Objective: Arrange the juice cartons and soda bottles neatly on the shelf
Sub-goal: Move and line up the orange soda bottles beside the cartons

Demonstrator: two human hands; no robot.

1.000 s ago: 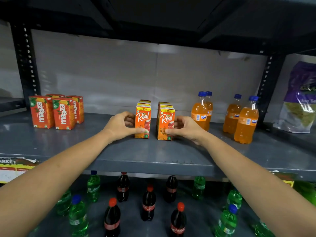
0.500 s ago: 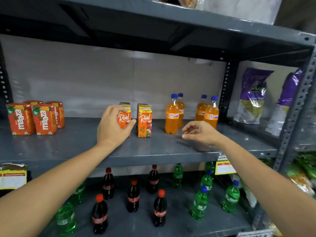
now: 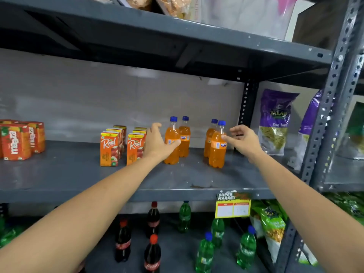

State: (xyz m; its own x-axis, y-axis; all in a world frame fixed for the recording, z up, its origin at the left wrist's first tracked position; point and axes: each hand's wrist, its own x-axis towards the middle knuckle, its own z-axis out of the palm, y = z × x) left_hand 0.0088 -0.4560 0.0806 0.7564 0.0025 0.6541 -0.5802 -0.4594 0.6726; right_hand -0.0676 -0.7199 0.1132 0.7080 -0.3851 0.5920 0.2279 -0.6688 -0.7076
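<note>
On the grey middle shelf stand two rows of orange Real juice cartons, with red Maaza cartons at the far left. Right of the Real cartons stand two pairs of orange Fanta bottles with blue caps. My left hand is spread around the front bottle of the left pair, thumb across its label and fingers behind it. My right hand is open, its thumb tip touching the label of the front bottle of the right pair.
Purple snack bags stand right of the shelf upright. On the lower shelf stand dark cola bottles and green soda bottles. A yellow price tag hangs on the shelf edge. Green snack bags lie low right.
Both hands have left the Real cartons and moved right to the Fanta bottles. The view has swung right and upward.
</note>
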